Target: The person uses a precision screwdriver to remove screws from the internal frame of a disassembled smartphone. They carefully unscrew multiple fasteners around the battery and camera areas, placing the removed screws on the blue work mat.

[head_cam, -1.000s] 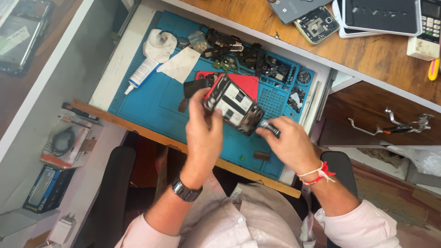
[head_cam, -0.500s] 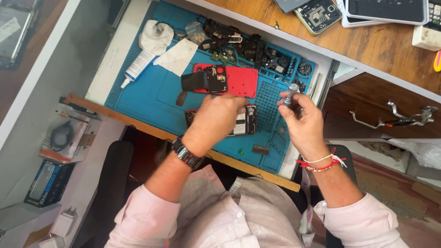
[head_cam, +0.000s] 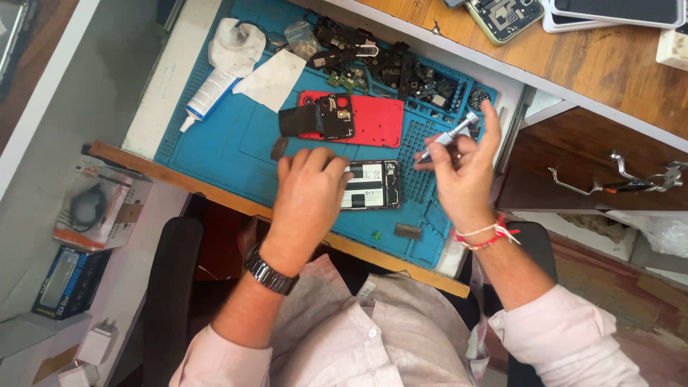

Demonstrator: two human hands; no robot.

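I see the opened phone (head_cam: 369,185) lying on the blue mat (head_cam: 236,136), my left hand (head_cam: 309,192) flat on it. My right hand (head_cam: 462,175) grips a small screwdriver (head_cam: 450,136). The red back cover (head_cam: 373,118) is off; reassembly remains, I judge.

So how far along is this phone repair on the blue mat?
Done: the red back cover is off and lies on the blue mat, with small black parts piled at its far edge. In hand: the left hand rests on the opened phone, and the right hand holds a small metal screwdriver above it. Left: the phone is open and the cover is not refitted.
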